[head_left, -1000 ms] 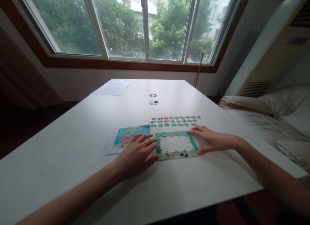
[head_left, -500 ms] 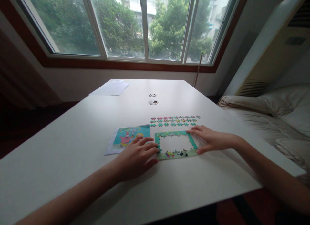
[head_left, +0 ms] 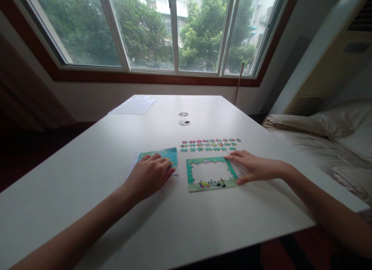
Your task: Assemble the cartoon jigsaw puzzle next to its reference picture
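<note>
The border [head_left: 212, 184], a thin green puzzle surround with a toothed inner edge, lies flat on the white surface [head_left: 87, 208], a little right of and below the centre of the picture. Its middle is pale; whether that is backing or bare surface, I cannot tell.

The right grip [head_left: 250, 167] is spread wide, fingertips at the border's upper right corner and thumb at the lower right one, touching its edge without closing round it. The left grip [head_left: 151, 175] lies palm down with bent fingers over the card [head_left: 172, 155], left of centre; whether it pinches the card or only rests there is hidden.

The border looks light and fairly stiff, like thick cardboard, and would probably slide easily on so smooth a surface. The outer corners or the broad lower strip seem the best places to hold it; the narrow sides could flex, and the small teeth might bend if pressed.

The card looks thinner and floppier, likely to curl or skid, so its free right edge suits a light pinch.

The pieces [head_left: 208, 144], in three rows just above the border, look tiny and nearly weightless; each is best taken by its rim, since a sleeve or stray finger could scatter them.
</note>
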`<state>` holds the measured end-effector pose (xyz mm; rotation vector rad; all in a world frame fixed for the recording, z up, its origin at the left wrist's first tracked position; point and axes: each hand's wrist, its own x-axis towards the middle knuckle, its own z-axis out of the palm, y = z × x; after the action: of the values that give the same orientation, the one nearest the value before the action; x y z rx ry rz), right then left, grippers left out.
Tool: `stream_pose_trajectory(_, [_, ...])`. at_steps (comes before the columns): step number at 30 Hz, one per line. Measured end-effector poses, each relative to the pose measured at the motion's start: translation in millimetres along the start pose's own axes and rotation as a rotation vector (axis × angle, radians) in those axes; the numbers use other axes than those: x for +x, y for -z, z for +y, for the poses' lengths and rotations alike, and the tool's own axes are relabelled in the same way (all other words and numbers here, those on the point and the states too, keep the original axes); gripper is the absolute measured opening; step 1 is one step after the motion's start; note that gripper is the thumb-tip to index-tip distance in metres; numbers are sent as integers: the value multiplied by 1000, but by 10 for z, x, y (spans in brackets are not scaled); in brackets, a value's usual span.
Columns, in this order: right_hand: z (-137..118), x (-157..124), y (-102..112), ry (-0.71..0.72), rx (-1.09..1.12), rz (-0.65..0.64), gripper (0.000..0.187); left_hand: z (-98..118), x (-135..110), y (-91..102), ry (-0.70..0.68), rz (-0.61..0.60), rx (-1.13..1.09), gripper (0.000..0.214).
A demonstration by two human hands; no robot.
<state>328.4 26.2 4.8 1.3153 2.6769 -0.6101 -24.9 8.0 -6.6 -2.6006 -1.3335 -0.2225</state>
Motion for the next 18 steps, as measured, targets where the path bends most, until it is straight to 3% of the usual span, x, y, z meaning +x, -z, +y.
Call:
stream_pose_trajectory(14, [5, -20, 28, 25, 9, -1, 88, -14, -4, 16, -24, 5, 21, 25])
stream_pose_trajectory(18, [55, -61, 78, 46, 45, -26, 82, 49, -16, 23, -175, 15, -95, 22])
